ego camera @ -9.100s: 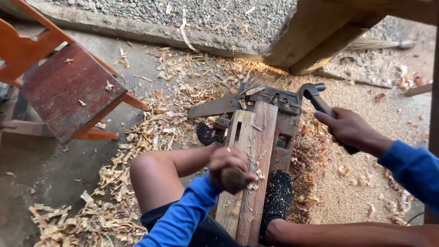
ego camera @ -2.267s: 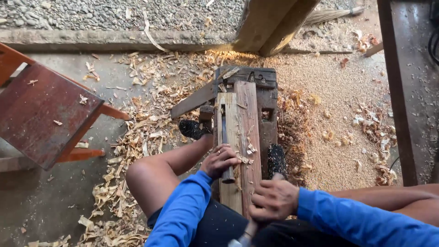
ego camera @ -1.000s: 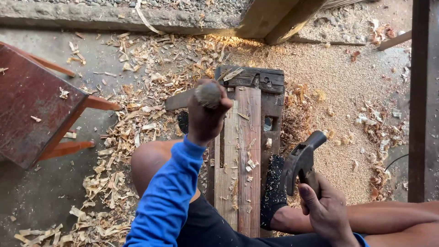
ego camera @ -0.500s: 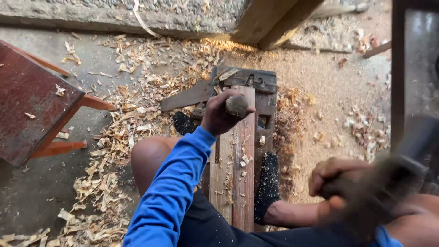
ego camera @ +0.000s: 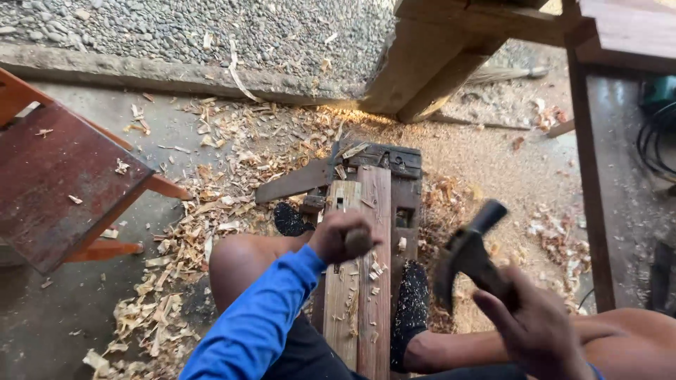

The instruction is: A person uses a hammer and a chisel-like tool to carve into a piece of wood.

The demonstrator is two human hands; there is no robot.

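Note:
My left hand (ego camera: 339,236) grips the round handle of a chisel (ego camera: 357,241) held upright on a long wooden plank (ego camera: 360,281). The plank lies between my knees on a dark wooden block (ego camera: 394,163). My right hand (ego camera: 529,318) is closed on the handle of a dark hammer (ego camera: 466,255), raised to the right of the plank, its head blurred. Both arms wear blue sleeves. My feet in dark sandals (ego camera: 412,302) sit beside the plank.
Wood shavings (ego camera: 197,232) and sawdust cover the concrete floor. A reddish wooden stool (ego camera: 60,179) stands at the left. A heavy timber leg (ego camera: 422,67) and a bench frame (ego camera: 588,176) rise behind and at the right. Gravel lies beyond a curb.
My left hand with the chisel has come back down the plank toward me. My right hand has swung the hammer down from its high raised position to beside the plank.

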